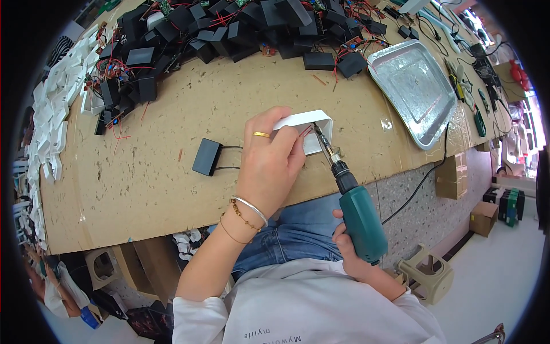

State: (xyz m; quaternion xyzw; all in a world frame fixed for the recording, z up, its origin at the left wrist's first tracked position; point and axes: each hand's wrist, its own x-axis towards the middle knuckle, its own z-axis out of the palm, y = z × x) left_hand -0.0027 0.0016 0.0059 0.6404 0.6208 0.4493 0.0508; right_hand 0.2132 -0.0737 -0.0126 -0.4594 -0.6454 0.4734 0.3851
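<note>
A white plastic housing (305, 119), open toward me, is gripped by my left hand (268, 152) near the table's front edge. The fingers of that hand wrap over its left side and reach inside. My right hand (348, 243) is closed round a green electric screwdriver (364, 223) with a black collar. Its metal bit points up and left into the housing, and the tip meets the inside near the upper wall. What lies under the tip is too small to make out. Left of my left hand lies a black box-shaped part (207, 156) with two dark wires running toward the hand.
Black boxes with red wires and small circuit boards (229, 31) are heaped along the far side. White housings (60, 97) pile up at left. A metal tray (415, 89) lies at right, near pliers (458, 86). The screwdriver's cord (421, 186) hangs over the table edge.
</note>
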